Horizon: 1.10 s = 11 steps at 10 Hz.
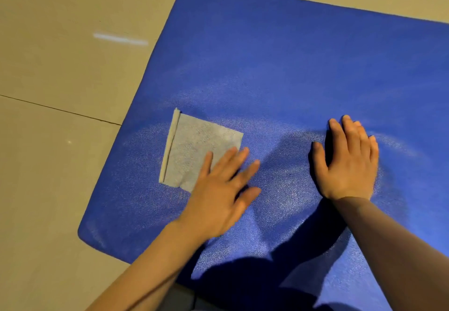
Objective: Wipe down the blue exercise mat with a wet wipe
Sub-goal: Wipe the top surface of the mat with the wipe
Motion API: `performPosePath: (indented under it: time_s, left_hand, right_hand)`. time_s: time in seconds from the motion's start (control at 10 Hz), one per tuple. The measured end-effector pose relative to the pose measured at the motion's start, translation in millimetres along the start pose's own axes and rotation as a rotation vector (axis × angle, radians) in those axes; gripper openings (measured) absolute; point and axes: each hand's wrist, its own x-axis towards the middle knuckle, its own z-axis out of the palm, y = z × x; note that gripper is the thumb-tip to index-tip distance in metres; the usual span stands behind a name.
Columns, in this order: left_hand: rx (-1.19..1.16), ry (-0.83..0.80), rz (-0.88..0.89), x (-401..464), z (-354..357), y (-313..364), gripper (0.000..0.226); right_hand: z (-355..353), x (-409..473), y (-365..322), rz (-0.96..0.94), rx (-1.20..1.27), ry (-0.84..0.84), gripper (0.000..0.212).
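The blue exercise mat lies flat on the floor and fills most of the view. A grey wet wipe is spread flat on its left part, with one edge folded over. My left hand lies over the wipe's lower right corner with straight, spread fingers pressing down. My right hand rests flat on the mat to the right, fingers straight and together, holding nothing. Pale damp streaks show on the mat around both hands.
Beige floor tiles with dark joints surround the mat on the left and at the top. The mat's rounded corners sit at the lower left and upper middle. My shadow falls on the mat's near edge.
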Motion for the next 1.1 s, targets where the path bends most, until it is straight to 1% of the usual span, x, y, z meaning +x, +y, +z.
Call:
performPosePath:
  time_s: [0.1, 0.2, 0.3, 0.4, 0.5, 0.6, 0.7, 0.8, 0.9, 1.0, 1.1]
  left_hand:
    - [-0.349, 0.012, 0.001, 3, 1, 18, 0.043]
    - [-0.379, 0.171, -0.123, 0, -10, 1, 0.050]
    - [-0.200, 0.189, -0.109, 3, -17, -33, 0.050]
    - [-0.060, 0.107, 0.005, 8, -3, -49, 0.039]
    - [0.128, 0.017, -0.048, 4, 3, -55, 0.053]
    - [0.219, 0.041, -0.344, 2, -11, -64, 0.074]
    - [0.178, 0.027, -0.580, 6, -25, -58, 0.080]
    - [0.211, 0.201, -0.507, 1, -40, -55, 0.057]
    - [0.251, 0.206, -0.258, -15, -47, -81, 0.038]
    - [0.313, 0.106, -0.243, -42, -48, -92, 0.044]
    - [0.348, 0.135, -0.324, -71, -40, -77, 0.045]
  right_hand:
    - [0, 0, 0, 0.002, 0.000, 0.003, 0.061]
    - [1, 1, 0, 0.002, -0.007, -0.002, 0.061]
    - [2, 0, 1, 0.005, -0.009, 0.000, 0.061]
    - [2, 0, 2, 0.008, -0.009, 0.002, 0.060]
    - [2, 0, 2, 0.005, -0.009, 0.000, 0.061]
    - [2, -1, 2, 0.005, -0.010, 0.003, 0.061]
    - [2, -1, 1, 0.006, -0.008, 0.006, 0.061]
    - [1, -1, 1, 0.009, -0.006, 0.007, 0.062]
    - [1, -1, 0, 0.009, -0.005, 0.012, 0.062]
    - [1, -1, 0, 0.011, 0.002, 0.005, 0.061]
    - [1, -1, 0, 0.010, 0.008, 0.000, 0.060]
